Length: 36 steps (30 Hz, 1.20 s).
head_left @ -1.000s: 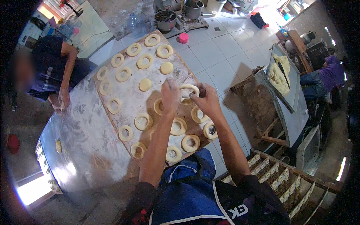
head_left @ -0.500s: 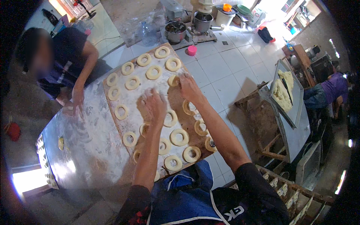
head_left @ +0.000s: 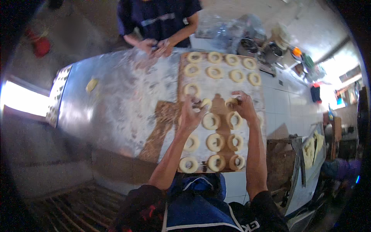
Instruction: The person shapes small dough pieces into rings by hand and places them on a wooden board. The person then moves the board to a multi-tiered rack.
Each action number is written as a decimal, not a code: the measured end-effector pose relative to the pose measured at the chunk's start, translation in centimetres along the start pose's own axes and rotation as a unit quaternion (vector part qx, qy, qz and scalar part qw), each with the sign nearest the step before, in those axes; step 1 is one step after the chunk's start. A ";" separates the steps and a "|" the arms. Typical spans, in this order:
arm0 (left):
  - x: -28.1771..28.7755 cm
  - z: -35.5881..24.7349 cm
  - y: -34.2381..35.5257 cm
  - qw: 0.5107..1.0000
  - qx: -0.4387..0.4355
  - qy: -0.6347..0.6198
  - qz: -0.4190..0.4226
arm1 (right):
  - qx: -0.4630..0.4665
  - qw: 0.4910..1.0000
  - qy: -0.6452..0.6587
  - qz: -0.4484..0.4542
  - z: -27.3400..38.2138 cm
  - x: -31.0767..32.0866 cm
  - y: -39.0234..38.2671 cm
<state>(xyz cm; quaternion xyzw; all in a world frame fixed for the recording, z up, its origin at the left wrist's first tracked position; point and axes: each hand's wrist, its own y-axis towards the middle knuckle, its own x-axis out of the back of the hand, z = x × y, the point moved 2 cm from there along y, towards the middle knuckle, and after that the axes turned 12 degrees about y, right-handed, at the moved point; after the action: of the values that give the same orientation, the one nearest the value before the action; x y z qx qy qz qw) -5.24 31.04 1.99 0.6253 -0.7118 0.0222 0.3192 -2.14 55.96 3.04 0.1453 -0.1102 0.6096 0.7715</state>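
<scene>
Rows of pale dough rings (head_left: 215,142) lie on a floured wooden board (head_left: 250,91). My left hand (head_left: 191,115) is over the middle of the board, its thumb and fingers closed on the left side of a dough ring (head_left: 207,103). Level with it, my right hand (head_left: 245,106) pinches another dough ring (head_left: 230,103), partly covered by the fingertips. Both rings sit at board height; whether they are lifted cannot be told.
The board rests on a flour-dusted metal table (head_left: 112,104) with a small dough piece (head_left: 91,85) on it. Across the table a person in a dark shirt (head_left: 160,21) works with both hands. Pots (head_left: 273,52) stand on the floor far right, and a tray of dough (head_left: 309,150) is at right.
My view has swung left, so the board appears further right and straighter. My left hand, earlier bunched above the board, is now at a dough ring. My right hand stays at a ring.
</scene>
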 end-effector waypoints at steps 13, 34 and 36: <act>22.4 13.9 -10.3 0.905 0.226 0.360 -0.033 | 0.122 0.946 -0.269 0.136 7.5 -33.9 -1.1; 22.0 10.8 -8.6 0.785 0.313 -0.527 0.093 | -0.101 0.915 0.333 0.206 14.4 -32.0 -9.2; 22.1 10.5 -8.8 0.750 0.357 -0.539 0.138 | -0.088 0.869 0.428 0.232 13.6 -31.7 -9.3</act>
<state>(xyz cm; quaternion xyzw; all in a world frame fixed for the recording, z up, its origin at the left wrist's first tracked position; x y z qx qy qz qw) -2.08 5.26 0.99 0.4971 -0.7845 -0.0227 -0.3702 -0.34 20.32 3.89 -0.2277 0.1474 0.7613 0.5889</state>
